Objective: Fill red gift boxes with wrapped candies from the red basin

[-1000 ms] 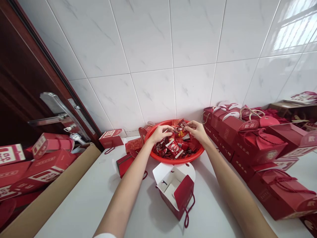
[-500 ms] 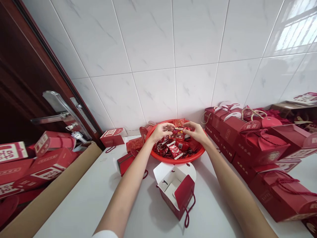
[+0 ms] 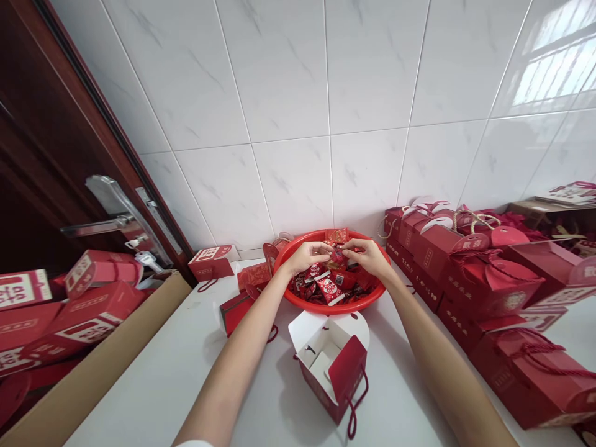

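A round red plastic basin (image 3: pixel 305 305) full of small wrapped candies (image 3: pixel 328 288) stands against the tiled wall. Over its middle, my left hand (image 3: pixel 307 257) curls its thumb and fingers together among the wrappers. Facing it from the right, my right hand (image 3: pixel 367 256) has thumb and forefinger pinched close. Whatever lies between the fingertips of either hand is too small to make out. In front of the basin sits a red gift box (image 3: pixel 326 375), flaps raised, white inside, with a dark red cord handle hanging at its side.
Red gift boxes (image 3: pixel 475 273) are stacked along the right. At the left, a cardboard carton (image 3: pixel 116 347) holds more red boxes beside a dark door with a metal handle (image 3: pixel 112 214). Several small boxes (image 3: pixel 212 262) lie left of the basin on the white table (image 3: pixel 186 366).
My fingers have drawn closer together over the candies, most clearly on the right hand. The whole view has shifted slightly, and the open box stays in place.
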`<state>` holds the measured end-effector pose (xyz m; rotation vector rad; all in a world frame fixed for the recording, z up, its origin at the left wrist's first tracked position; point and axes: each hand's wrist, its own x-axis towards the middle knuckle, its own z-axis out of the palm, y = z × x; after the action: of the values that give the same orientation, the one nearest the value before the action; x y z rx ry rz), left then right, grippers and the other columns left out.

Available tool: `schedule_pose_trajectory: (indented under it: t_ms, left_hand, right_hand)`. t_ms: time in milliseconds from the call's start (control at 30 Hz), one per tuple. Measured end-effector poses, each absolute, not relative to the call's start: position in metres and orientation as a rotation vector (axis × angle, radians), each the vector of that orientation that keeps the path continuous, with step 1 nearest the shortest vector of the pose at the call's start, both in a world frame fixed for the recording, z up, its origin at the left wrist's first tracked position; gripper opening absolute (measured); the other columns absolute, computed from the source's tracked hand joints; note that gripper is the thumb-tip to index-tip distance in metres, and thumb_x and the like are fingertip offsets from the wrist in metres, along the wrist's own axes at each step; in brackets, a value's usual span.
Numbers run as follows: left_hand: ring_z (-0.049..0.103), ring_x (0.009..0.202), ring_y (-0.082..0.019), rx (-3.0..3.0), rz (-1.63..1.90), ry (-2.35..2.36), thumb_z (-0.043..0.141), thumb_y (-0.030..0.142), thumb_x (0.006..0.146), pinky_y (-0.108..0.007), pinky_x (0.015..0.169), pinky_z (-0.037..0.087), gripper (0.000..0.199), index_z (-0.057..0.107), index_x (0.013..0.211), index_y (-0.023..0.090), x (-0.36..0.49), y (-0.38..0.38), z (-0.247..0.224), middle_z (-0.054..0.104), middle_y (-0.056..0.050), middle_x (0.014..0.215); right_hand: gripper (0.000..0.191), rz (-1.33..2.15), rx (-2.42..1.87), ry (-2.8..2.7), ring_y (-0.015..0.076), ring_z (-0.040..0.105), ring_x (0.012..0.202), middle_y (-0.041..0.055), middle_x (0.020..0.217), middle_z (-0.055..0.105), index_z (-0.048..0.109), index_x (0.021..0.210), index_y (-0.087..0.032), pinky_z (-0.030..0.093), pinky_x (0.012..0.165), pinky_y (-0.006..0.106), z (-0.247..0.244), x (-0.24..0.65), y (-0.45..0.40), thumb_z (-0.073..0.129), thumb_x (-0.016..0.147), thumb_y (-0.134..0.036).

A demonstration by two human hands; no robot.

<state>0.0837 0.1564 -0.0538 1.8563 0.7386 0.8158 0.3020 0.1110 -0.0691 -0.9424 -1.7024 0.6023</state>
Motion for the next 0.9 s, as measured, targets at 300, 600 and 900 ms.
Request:
schedule_pose_trajectory:
  t_ms: [300, 600, 900]
  left_hand:
    - [0.072, 0.073, -0.022, 1.675, 0.666, 0.752, 0.081, 0.052, 0.071, -0.035, 0.073, 0.056, 0.040, 0.076, 0.085, 0.015, 0.087, 0.155, -0.055, 0.077, -0.008, 0.077]
    - [0.072, 0.085, -0.023, 1.674, 0.772, 0.748, 0.081, 0.048, 0.069, -0.036, 0.087, 0.055, 0.034, 0.078, 0.084, 0.017, 0.086, 0.155, -0.054, 0.079, -0.006, 0.087]
    - [0.070, 0.092, -0.025, 1.881, 0.841, 0.758, 0.072, 0.048, 0.075, -0.035, 0.087, 0.054, 0.033, 0.079, 0.088, 0.019, 0.087, 0.159, -0.055, 0.078, -0.007, 0.093]
  right_hand:
    - [0.031, 0.858, -0.854, -1.496, 0.0231, 0.071, 0.072, 0.0044, 0.076, 0.072, 0.069, 0.082, -0.020, 0.058, 0.071, 0.037, -0.065, 0.303, 0.105, 0.074, 0.072, -0.049]
    - [0.017, 0.966, -0.821, -1.613, 0.0219, 0.071, 0.086, 0.0089, 0.106, 0.074, 0.071, 0.078, -0.017, 0.058, 0.067, 0.030, -0.061, 0.300, 0.097, 0.072, 0.069, -0.031]
    - [0.036, 1.026, -0.869, -1.633, 0.0203, 0.069, 0.078, 0.0040, 0.084, 0.071, 0.066, 0.085, -0.019, 0.060, 0.068, 0.033, -0.066, 0.299, 0.104, 0.079, 0.069, -0.049]
